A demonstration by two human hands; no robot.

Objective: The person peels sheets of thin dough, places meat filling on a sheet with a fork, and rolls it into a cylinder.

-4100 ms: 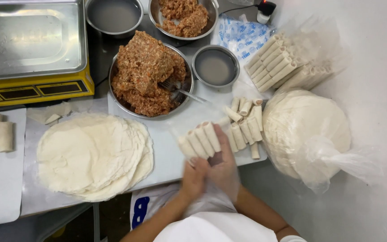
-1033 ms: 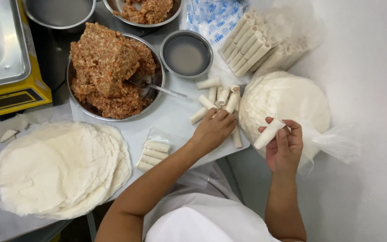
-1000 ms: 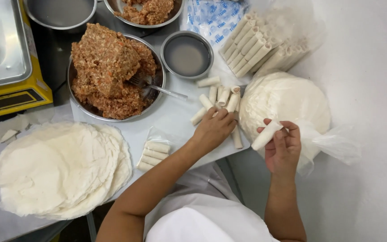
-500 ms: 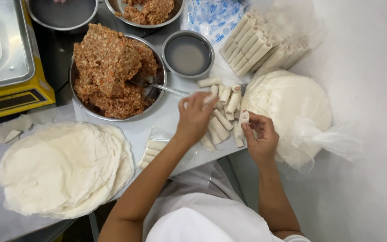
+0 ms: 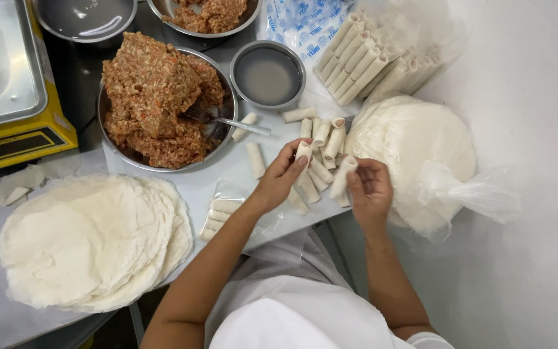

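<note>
- At the table's (image 5: pixel 227 178) near edge, we see our left hand (image 5: pixel 280 176) pinching one pale roll (image 5: pixel 302 152) between thumb and fingertips, lifted just above the loose rolls.
- Our right hand (image 5: pixel 371 189) is closed around a second roll (image 5: pixel 343 176), held tilted, its upper end pointing away from us.
- The two hands are apart, with the heap of loose rolls (image 5: pixel 321 139) lying between and just beyond them on the table.
- A single roll (image 5: pixel 255 159) lies alone to the left of the heap; another (image 5: pixel 245 126) rests against the rim of the large bowl.
- Left of the heap, the large metal bowl (image 5: pixel 224 97) holds a mound of brown minced filling (image 5: pixel 156 103), with a fork (image 5: pixel 227 119) stuck in it, handle pointing right.
- Beyond the heap stands a small metal bowl of cloudy liquid (image 5: pixel 268 74).
- At the far right, neat rows of finished rolls (image 5: pixel 356 61) lie on clear plastic.
- Beside our right hand, a plastic bag of round white wrappers (image 5: pixel 414 152) sits at the table's corner.
- At the lower left, a loose stack of round wrappers (image 5: pixel 92 239) lies spread flat.
- Near our left forearm, a few rolls (image 5: pixel 221 216) lie side by side under a clear plastic sheet.
- At the upper left, we see a yellow scale with a steel tray (image 5: pixel 8 97).
</note>
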